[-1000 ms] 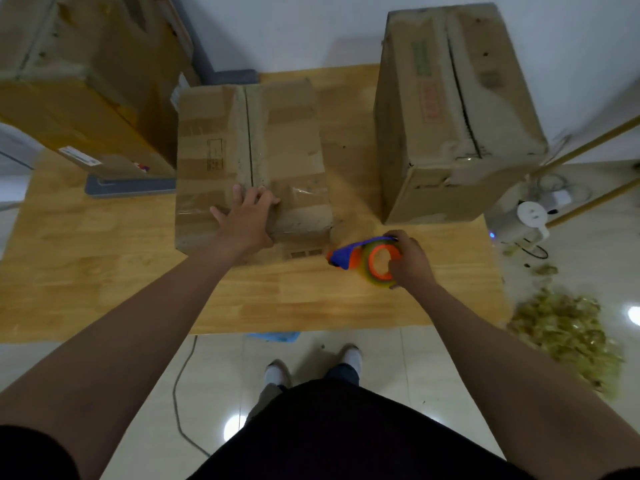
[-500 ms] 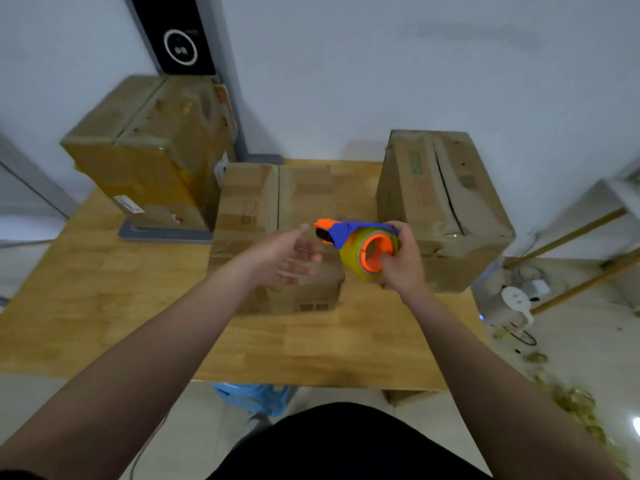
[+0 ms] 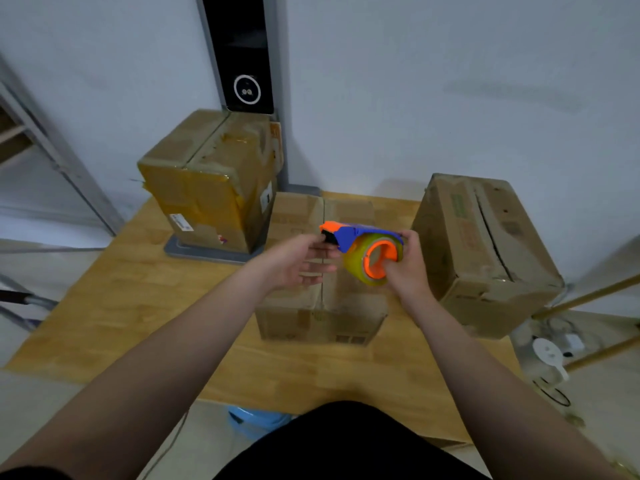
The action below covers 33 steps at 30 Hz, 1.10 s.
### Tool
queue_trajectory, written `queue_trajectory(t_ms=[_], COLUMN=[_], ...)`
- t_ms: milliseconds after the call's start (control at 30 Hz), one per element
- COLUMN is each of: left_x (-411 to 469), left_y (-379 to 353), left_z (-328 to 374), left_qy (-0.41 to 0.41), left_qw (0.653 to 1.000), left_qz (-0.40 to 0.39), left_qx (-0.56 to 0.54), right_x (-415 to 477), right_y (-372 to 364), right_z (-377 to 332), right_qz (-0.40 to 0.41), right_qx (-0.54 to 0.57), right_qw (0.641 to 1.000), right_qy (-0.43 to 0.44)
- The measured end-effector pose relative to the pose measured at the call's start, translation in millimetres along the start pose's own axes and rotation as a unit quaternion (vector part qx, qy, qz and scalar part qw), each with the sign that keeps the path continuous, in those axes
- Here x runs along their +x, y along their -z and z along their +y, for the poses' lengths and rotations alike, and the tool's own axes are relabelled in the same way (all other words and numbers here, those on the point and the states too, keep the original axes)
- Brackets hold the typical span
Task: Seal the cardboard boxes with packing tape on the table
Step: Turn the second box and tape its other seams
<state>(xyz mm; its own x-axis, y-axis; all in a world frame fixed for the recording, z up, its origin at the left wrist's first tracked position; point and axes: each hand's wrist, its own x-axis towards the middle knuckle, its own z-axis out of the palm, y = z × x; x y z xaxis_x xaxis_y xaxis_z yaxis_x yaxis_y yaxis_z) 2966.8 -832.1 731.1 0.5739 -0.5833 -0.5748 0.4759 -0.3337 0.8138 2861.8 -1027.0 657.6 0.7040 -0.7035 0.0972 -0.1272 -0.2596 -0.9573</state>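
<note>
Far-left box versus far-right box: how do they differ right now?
The far-left box is wrapped in glossy brownish tape; the far-right box shows bare cardboard. The far-left box's top seam looks taped over; the far-right box's seam gapes as a dark slit. The far-left box stands on a grey base; the far-right box sits on the table. Both are tall cardboard boxes.

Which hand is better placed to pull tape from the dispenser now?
Likely the left hand: open, empty, its fingertips at the tape dispenser's orange front end. The right hand grips that dispenser by its tape roll.
</note>
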Motion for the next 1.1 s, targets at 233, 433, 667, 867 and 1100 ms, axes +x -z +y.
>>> queue_trajectory(t_ms=[233,433,667,867,1100], left_x=[-3.7,3.5,1.6,7.5,13.4], left_y=[41.5,58.4,79.4,83.4,76.1], left_z=[5.4,-7.9,-32.8,-37.9,-53.0], left_qy=[-0.014,0.015,0.178,0.184,0.153], left_qw=[0.976,0.972,0.965,0.975,0.987], left_qz=[0.016,0.061,-0.103,-0.055,-0.017], left_qx=[0.219,0.225,0.165,0.108,0.043], right_x=[1.0,-14.0,-17.1,-17.5,-26.7], right_y=[-4.4,-14.6,-16.7,-17.8,-21.2], right_z=[-12.6,-17.3,-12.0,-8.9,-13.3], right_qz=[-0.095,-0.181,-0.22,-0.241,-0.215], right_qx=[-0.046,-0.123,-0.138,-0.178,-0.162], right_qw=[0.993,0.964,0.956,0.944,0.949], right_qy=[0.061,0.148,0.139,0.139,0.167])
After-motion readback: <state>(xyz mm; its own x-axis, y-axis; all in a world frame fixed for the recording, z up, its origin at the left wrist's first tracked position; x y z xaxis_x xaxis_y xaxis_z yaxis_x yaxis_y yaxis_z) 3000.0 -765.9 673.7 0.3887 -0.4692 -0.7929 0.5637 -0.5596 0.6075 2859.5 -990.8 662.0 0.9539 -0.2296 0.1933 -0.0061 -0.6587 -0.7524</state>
